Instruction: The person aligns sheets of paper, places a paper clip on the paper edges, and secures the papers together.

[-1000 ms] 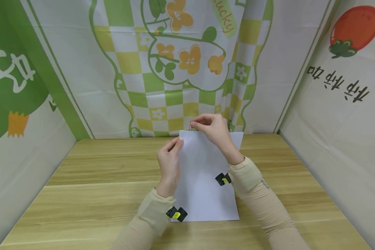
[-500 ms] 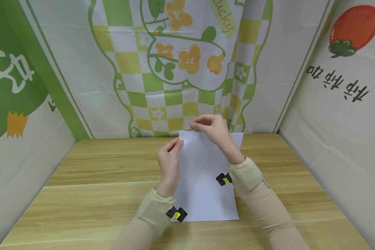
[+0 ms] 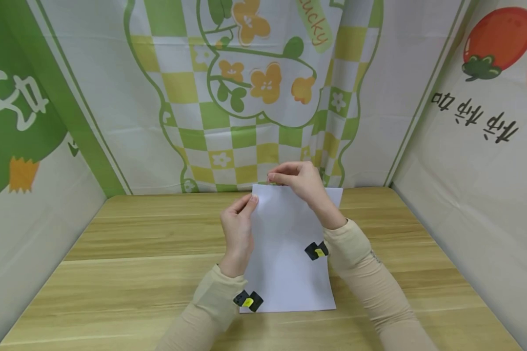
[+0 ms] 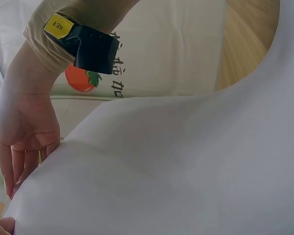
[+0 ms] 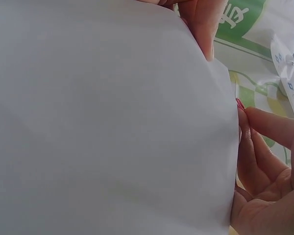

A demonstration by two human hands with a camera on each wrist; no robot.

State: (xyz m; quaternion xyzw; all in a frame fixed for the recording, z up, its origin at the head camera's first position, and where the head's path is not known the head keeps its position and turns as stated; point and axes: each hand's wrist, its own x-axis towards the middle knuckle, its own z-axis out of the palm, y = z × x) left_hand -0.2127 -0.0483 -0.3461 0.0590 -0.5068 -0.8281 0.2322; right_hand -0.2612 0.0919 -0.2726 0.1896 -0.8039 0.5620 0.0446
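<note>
A white sheet of paper stands tilted up from the table, its lower edge near the table's front part. My left hand pinches its upper left corner between thumb and fingers. At the top edge, my right hand pinches a small, thin red paper clip between thumb and forefinger. The clip sits against the paper's edge, mostly covered by the fingertips. In the left wrist view, the sheet fills most of the picture, with the right hand beyond its edge. What lies behind the paper is hidden.
The wooden table extends around the sheet on both sides. A patterned curtain hangs behind it, and printed cloth walls stand left and right. A black band mount is on each sleeve.
My right hand has shifted very slightly down and right with the paper clip at the top edge. The paper's top has dipped a little; my left hand stays in place.
</note>
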